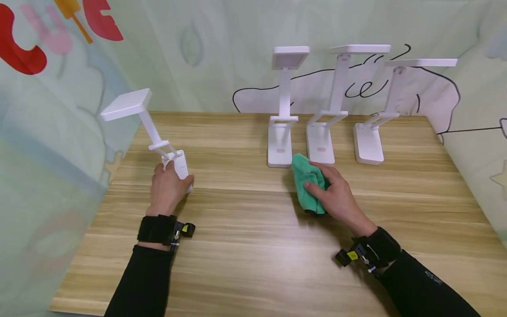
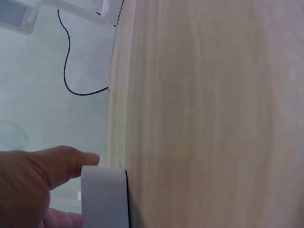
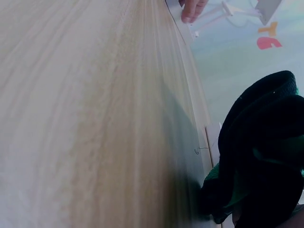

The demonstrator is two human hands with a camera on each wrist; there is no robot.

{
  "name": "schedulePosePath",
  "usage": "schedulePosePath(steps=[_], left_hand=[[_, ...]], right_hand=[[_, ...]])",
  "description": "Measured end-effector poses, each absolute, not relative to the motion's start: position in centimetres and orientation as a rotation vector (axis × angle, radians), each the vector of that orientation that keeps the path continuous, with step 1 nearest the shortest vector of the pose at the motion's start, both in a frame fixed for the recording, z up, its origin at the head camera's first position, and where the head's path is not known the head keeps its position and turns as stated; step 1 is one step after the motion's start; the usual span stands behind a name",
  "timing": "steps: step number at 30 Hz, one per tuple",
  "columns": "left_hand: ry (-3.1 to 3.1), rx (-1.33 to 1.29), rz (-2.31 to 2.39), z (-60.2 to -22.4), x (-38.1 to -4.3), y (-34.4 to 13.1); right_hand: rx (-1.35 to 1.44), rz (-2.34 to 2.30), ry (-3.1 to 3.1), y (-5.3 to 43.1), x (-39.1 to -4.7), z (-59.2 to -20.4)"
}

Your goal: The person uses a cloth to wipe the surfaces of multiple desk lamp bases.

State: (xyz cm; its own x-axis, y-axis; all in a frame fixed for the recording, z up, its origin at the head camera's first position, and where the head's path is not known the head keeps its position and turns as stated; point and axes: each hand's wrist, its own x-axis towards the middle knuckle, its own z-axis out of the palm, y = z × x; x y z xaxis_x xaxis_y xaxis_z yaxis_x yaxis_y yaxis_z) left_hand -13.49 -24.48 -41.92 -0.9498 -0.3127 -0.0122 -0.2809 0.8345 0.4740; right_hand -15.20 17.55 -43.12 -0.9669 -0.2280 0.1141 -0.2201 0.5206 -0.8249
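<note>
On the left of the table stands a white desk lamp (image 1: 180,165), its flat head raised on a folding arm. My left hand (image 1: 167,188) grips that lamp's base, thumb on the right side and fingers on the left. The left wrist view shows the end of the base (image 2: 104,197) beside the thumb. My right hand (image 1: 338,196) holds a bunched green cloth (image 1: 308,182) with dark edging, just in front of the middle lamp of a row. In the right wrist view the cloth (image 3: 261,147) looks mostly black and hides most of the hand.
Along the back right stand three more white desk lamps: one (image 1: 279,149), a second (image 1: 320,147) and a third (image 1: 369,144), all unfolded. The wood-grain table (image 1: 237,246) meets a printed curtain (image 1: 190,79) behind and at both sides.
</note>
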Motion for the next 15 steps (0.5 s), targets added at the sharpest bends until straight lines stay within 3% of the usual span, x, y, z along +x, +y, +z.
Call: schedulePosePath(steps=[15], left_hand=[[-2.989,0.333,-0.74,-42.1,-12.7,-22.0]], right_hand=[[-0.394,-1.494,2.723,17.7,-15.0,-43.2]])
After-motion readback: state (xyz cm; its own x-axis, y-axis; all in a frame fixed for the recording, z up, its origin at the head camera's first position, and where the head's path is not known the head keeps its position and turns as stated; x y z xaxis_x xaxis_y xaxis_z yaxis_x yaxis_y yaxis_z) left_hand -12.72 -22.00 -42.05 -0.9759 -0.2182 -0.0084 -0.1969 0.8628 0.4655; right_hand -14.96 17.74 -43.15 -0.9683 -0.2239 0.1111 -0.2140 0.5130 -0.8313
